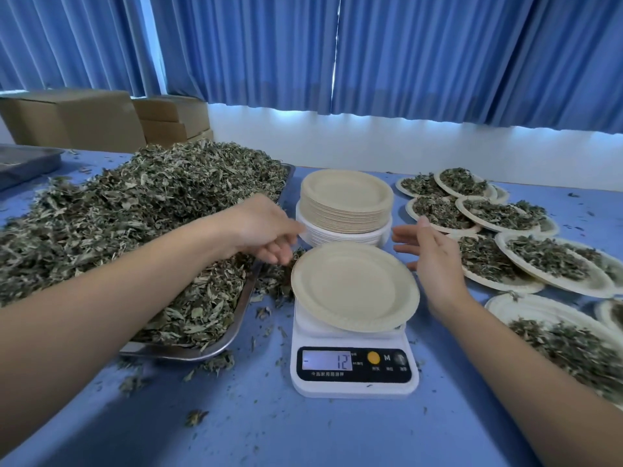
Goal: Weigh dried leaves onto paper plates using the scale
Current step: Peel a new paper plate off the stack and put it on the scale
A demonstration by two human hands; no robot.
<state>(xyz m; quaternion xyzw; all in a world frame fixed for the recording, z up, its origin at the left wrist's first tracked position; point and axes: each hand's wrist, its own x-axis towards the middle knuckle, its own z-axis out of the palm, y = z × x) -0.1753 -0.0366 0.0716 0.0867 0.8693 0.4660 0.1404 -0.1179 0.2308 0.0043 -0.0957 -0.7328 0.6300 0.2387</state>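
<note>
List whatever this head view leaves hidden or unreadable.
Head view only:
- Platform of the scale: covered by the empty paper plate.
- Print under the scale's display: too small.
- Floor of the metal tray: buried under dried leaves.
- Nearest filled plates: cut off by the right edge.

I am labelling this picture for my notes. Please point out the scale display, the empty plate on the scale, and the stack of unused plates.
scale display [327, 360], head view, the lit screen.
empty plate [354, 288], head view, its bare centre.
stack of unused plates [345, 193], head view, centre of the top plate.
</note>
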